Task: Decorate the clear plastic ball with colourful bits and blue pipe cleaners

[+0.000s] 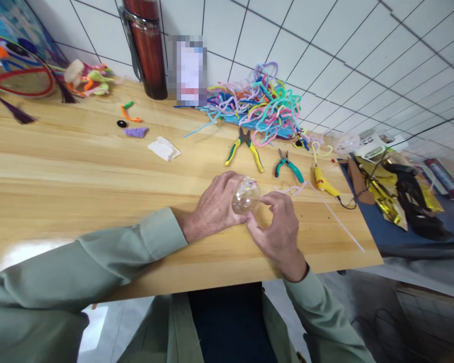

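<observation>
A clear, round, see-through ball (pixel 245 195) with small coloured bits showing at its top is held between my hands above the wooden table. My left hand (pixel 217 204) wraps round its left side, the fingers partly behind it. On the other side, my right hand (pixel 278 227) has its thumb and forefinger curved against the ball's right edge. Just beyond the hands lie yellow-handled pliers (pixel 245 151) and smaller teal-handled pliers (pixel 288 165). A pale pink pipe cleaner (pixel 335 217) stretches along the table to the right of my right hand.
A tangled heap of coloured pipe cleaners (pixel 261 103) lies by the tiled wall. A yellow glue gun (pixel 325 182) with a cord is at the right. Farther left are a red-brown flask (pixel 147 50), folded white paper (pixel 164 148) and a purple piece (pixel 136 132).
</observation>
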The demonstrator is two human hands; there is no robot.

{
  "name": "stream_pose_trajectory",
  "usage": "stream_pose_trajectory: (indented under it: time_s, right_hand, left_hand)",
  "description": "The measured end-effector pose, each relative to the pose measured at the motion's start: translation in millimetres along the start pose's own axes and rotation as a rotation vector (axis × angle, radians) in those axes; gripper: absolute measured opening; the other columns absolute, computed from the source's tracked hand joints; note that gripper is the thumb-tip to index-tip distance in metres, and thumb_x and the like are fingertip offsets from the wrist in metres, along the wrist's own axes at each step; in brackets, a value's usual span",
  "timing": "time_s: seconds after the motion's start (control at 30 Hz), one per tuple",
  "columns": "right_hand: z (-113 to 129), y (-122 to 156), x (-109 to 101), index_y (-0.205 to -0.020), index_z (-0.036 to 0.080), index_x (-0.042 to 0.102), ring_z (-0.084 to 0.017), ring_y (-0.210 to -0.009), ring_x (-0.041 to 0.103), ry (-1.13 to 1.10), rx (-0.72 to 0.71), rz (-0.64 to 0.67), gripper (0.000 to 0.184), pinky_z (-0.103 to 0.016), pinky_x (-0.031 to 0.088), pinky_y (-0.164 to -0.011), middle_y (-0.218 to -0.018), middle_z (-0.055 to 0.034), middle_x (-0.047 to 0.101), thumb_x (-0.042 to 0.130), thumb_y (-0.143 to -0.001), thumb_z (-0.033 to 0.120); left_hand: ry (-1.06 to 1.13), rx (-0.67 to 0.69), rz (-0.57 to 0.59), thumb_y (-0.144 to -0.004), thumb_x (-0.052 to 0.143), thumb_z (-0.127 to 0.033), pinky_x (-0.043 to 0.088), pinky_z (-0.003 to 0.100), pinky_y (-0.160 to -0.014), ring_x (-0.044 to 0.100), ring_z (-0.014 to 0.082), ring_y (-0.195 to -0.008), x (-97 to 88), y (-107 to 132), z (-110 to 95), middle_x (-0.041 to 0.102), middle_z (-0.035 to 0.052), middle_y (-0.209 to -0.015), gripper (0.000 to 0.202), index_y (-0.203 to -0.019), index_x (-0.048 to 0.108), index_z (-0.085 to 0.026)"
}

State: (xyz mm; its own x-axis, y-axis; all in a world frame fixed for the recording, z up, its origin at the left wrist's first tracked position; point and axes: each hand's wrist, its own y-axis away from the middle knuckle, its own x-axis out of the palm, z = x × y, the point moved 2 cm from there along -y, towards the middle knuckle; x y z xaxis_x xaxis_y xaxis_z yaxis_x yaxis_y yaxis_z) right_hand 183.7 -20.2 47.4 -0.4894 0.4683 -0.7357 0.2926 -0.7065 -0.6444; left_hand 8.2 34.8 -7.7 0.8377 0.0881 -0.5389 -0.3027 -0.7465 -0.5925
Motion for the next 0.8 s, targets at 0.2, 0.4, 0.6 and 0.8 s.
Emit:
stream_pose_trajectory:
  time_s: [0.2, 0.4, 0.6, 0.8]
  right_hand:
    - [2.7, -2.4, 12.1, -0.118, 0.025, 0.053, -0.031, -0.101, 0.07, 0.035, 0.018, -0.033, 0.04, -0.048, 0.065, -0.08, -0.106, -0.0096, 0.067, 0.064, -0.081, 0.014]
    - [-4.6, 0.3, 13.3, -0.123, 0.027, 0.053, -0.03, -0.103, 0.073, -0.004, 0.042, -0.077, 0.045, -0.049, 0.066, -0.084, -0.108, -0.0076, 0.069, 0.062, -0.083, 0.011]
    - [-5.5, 5.1, 16.5, -0.137, 0.025, 0.049, -0.038, -0.128, 0.07, -0.122, 0.08, -0.017, 0.061, -0.06, 0.065, -0.098, -0.136, -0.0178, 0.069, 0.07, -0.081, 0.015]
    - [-10.2, 12.1, 20.9, -0.139, 0.027, 0.047, -0.034, -0.128, 0.075, -0.177, 0.143, -0.019, 0.064, -0.057, 0.068, -0.099, -0.139, -0.0166, 0.072, 0.068, -0.081, 0.009]
  left_hand:
    - [-0.016, -0.004, 0.021, -0.085, 0.082, -0.045, 0.056, 0.058, -0.112, 0.064, 0.0364, -0.131, -0.5, 0.1, -0.6, 0.064, 0.017, -0.137, 0.074, -0.145, 0.048, -0.02]
    - [-0.002, -0.004, 0.019, -0.085, 0.083, -0.051, 0.058, 0.055, -0.109, 0.066, 0.0356, -0.13, -3.3, -3.2, -1.6, 0.066, 0.0145, -0.133, 0.072, -0.141, 0.05, -0.022]
    - [0.0, 0.002, 0.027, -0.083, 0.083, -0.042, 0.058, 0.055, -0.109, 0.065, 0.0356, -0.131, -2.5, -1.5, -2.6, 0.065, 0.0148, -0.137, 0.074, -0.144, 0.047, -0.022]
    - [0.018, -0.035, 0.016, -0.081, 0.086, -0.045, 0.058, 0.055, -0.11, 0.066, 0.0355, -0.129, -1.7, -2.7, -3.5, 0.067, 0.0137, -0.134, 0.074, -0.141, 0.048, -0.023]
